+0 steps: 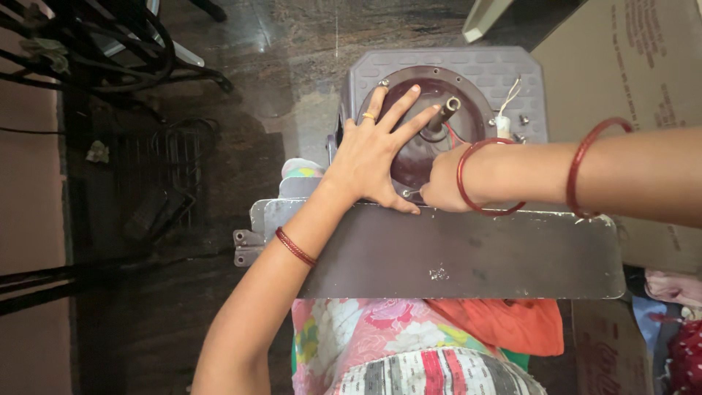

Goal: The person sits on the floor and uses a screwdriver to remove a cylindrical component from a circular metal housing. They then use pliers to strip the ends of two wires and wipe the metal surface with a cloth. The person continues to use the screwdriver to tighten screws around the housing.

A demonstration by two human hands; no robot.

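cardboard box (629, 66) crowds the right; dark floor (241, 146) left lies open.

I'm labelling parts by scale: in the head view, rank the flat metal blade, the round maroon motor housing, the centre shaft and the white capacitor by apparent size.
1. flat metal blade, though nearest the camera
2. round maroon motor housing
3 and 4. centre shaft and white capacitor: both small, too alike to rank

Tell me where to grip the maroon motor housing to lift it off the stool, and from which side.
Grip the maroon motor housing by its round outer rim, from above, one hand on each side. It lies flat on the grey plastic stool, rim exposed; the central shaft looks too thin. The left hand already presses its face; the right hand is at the near rim.
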